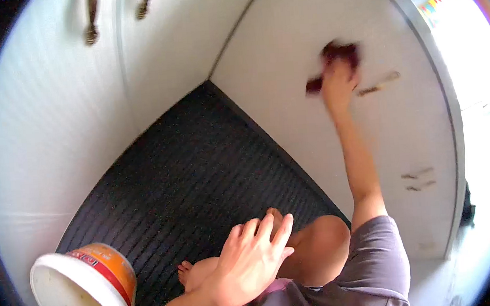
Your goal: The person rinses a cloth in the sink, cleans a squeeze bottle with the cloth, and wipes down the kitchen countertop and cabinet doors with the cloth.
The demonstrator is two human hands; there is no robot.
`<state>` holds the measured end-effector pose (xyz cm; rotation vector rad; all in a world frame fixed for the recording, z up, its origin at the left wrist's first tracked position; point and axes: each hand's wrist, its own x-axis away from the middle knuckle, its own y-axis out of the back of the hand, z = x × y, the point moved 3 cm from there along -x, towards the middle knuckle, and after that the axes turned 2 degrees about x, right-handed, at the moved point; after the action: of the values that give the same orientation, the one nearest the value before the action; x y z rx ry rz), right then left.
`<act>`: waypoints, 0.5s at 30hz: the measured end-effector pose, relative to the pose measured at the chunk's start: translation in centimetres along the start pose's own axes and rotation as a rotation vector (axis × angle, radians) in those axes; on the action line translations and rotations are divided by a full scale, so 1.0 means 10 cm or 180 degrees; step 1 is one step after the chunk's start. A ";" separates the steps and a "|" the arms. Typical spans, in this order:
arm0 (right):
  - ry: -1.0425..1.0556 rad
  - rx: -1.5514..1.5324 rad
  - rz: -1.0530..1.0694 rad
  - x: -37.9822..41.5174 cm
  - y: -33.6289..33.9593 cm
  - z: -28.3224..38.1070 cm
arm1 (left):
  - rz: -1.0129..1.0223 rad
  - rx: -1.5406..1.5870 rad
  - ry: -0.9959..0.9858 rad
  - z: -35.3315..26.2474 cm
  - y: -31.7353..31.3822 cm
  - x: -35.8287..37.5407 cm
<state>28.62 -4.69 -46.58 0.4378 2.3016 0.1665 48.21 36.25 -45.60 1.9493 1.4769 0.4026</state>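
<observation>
Dark ribbed floor [160,159]: open strip between bucket [118,267] and right-hand panel [283,53], passable from left hand [255,257] toward corner [209,81]. Bucket, lower left, blocks that flank. Bent knee [328,244] stands between left hand and panel base. Right hand [339,84] and blurred dark red cloth [345,54] obstruct upper panel; slim projection [380,83] beside them, nature unclear. Left-hand wall [55,115] bounds floor.

Dark maroon cloth [341,52], bunched, blurred, at white wall [283,53].
</observation>
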 end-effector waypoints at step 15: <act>-0.0563 -0.0782 -0.1149 -2.27 0.58 -0.06 | 0.0014 -0.0589 0.1581 -0.19 0.05 0.24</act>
<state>44.33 -7.46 -29.36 -0.0868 2.1108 0.2176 48.25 39.01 -44.19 1.7797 1.6611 1.0462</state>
